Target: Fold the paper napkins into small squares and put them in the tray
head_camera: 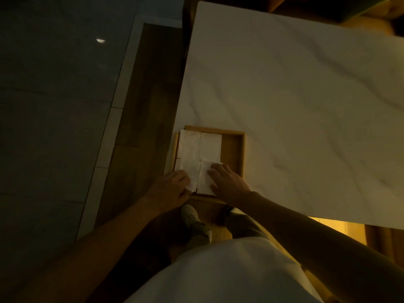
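A shallow wooden tray [238, 149] sits at the near left corner of the pale marble table [295, 95]. Folded white paper napkins [200, 147] lie inside it, filling its left part. My left hand [171, 185] is at the tray's near left corner, its fingers curled at the edge of the nearest left napkin [193, 171]. My right hand [227, 182] lies with straight fingers flat on the nearest right napkin [205, 180]. The tray's right strip is bare wood.
The table stretches far and right of the tray. Left of the table is a dark wooden floor strip [144, 119] and grey tiles [54, 106]. My shoe [192, 217] and legs stand below the table's near edge.
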